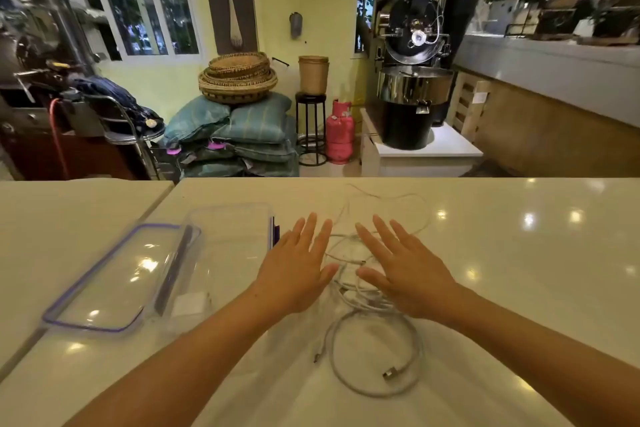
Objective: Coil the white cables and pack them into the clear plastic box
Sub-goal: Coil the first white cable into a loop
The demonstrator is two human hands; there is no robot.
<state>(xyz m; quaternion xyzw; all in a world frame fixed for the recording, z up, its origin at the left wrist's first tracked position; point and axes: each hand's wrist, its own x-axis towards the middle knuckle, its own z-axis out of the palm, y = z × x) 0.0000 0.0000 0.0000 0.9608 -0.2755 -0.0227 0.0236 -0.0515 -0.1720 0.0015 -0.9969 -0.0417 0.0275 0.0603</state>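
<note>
Several white cables (349, 288) lie tangled on the white table (519, 288), with one loose loop (375, 354) nearest me and thin strands (391, 198) trailing toward the far edge. My left hand (298, 270) and my right hand (405, 274) hover flat over the tangle, fingers spread, palms down, holding nothing. The clear plastic box (228, 253) stands open just left of my left hand, with a small white item inside near its front. Its clear lid (117, 281) with a purple rim lies to the left of the box.
A seam splits the table into two tops near the lid. Beyond the far edge are stacked sacks (235, 135) with woven baskets, a pink gas cylinder (340, 132) and a black coffee roaster (412, 80). A counter (554, 59) runs along the right.
</note>
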